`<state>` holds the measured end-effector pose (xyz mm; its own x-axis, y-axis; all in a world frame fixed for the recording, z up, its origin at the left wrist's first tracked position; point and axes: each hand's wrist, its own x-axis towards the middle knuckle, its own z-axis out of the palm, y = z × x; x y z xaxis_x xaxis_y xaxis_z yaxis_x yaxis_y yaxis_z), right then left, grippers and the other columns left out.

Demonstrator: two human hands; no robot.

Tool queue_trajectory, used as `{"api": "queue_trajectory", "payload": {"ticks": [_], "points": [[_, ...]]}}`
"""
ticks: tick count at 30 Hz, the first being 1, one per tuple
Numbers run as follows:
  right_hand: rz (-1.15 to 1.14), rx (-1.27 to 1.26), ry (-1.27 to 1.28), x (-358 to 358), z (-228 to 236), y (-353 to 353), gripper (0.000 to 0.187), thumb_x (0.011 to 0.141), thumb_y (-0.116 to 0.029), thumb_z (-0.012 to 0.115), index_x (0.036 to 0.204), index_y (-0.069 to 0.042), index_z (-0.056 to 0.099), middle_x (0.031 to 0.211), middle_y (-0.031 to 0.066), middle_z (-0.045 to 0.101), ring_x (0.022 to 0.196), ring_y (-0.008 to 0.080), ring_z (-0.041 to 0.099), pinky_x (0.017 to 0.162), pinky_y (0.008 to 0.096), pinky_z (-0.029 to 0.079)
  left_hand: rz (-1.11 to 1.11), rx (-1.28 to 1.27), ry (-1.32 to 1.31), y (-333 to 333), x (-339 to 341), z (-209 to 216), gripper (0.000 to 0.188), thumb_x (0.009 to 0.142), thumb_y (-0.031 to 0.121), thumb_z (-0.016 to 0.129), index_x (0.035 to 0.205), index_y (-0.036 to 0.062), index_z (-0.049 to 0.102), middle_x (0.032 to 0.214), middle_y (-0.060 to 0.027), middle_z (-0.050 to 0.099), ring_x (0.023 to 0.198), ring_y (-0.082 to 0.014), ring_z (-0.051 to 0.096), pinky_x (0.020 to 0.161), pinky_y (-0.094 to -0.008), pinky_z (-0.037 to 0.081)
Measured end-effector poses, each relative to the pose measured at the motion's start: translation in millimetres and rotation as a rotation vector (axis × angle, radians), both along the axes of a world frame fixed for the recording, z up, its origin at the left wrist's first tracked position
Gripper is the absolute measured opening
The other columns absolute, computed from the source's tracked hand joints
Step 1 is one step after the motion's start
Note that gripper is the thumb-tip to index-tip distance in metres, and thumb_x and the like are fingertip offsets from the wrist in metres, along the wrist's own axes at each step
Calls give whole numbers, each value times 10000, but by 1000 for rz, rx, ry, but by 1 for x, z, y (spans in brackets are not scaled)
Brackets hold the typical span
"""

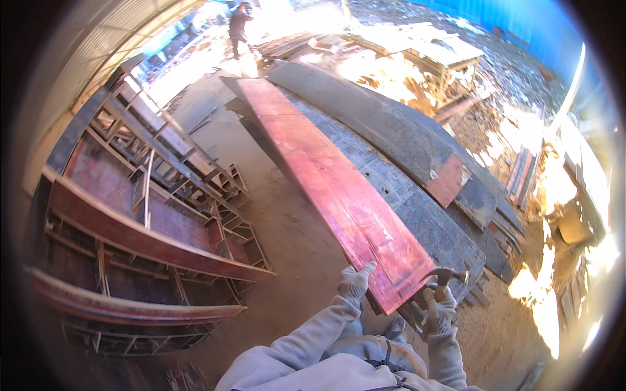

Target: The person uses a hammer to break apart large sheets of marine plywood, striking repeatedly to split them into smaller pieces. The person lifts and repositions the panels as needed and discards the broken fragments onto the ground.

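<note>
A long red plywood board (326,176) stretches away from me, lying partly over a dark grey panel (365,163). At the board's near left edge is my left hand (354,281), in a pale knit glove, its fingers closed round the edge. My right hand (439,306), gloved too, is wrapped round the handle of a claw hammer (445,275). The hammer's head sits beside the board's near right corner, and its curved claw points toward the board. Most of the handle is hidden in my fist.
Red-faced wooden frames (150,234) with ribs are stacked on the left. Dark curved sheets (365,104) lie beyond the panel. Farther off are a wooden table (450,52) and scrap wood. Another person (239,29) stands at the far end. Bare dirt ground (280,228) runs between the stacks.
</note>
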<state>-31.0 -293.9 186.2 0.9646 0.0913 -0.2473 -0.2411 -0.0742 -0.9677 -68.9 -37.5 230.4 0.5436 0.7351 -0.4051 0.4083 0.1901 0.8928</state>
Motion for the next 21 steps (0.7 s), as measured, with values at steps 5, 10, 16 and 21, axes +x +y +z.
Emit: {"api": "queue_trajectory", "payload": {"ticks": [5,10,16,21], "points": [[120,203,84,-1,20,-27,181,939,-124,766,1100,-53,720,890,-55,663,775,54,581,692,237,469,-239,43,156,-74,-41,64,363,838,371,848,755,36,735,665,-33,688,586,-132,599,581,-365,494],[233,364,260,-34,6,-133,177,949,-113,731,1096,-17,711,1033,37,728,865,112,672,768,273,540,-501,325,274,-177,-47,106,519,888,537,708,817,27,773,729,-148,734,727,-315,735,702,-412,555],[-14,355,623,-60,-69,-238,341,987,-304,665,1190,-30,670,1135,86,728,935,204,702,826,359,574,-684,879,-339,-243,-23,59,547,899,477,755,1171,6,695,1125,-198,713,983,-387,687,932,-456,515],[-186,860,659,-111,-151,-256,430,999,-393,636,1240,-37,643,1203,100,707,1011,245,686,882,402,565,-30,142,218,-187,-131,-74,945,855,368,850,1523,-48,326,1493,-270,454,1457,-362,368,1205,-471,340]]}}
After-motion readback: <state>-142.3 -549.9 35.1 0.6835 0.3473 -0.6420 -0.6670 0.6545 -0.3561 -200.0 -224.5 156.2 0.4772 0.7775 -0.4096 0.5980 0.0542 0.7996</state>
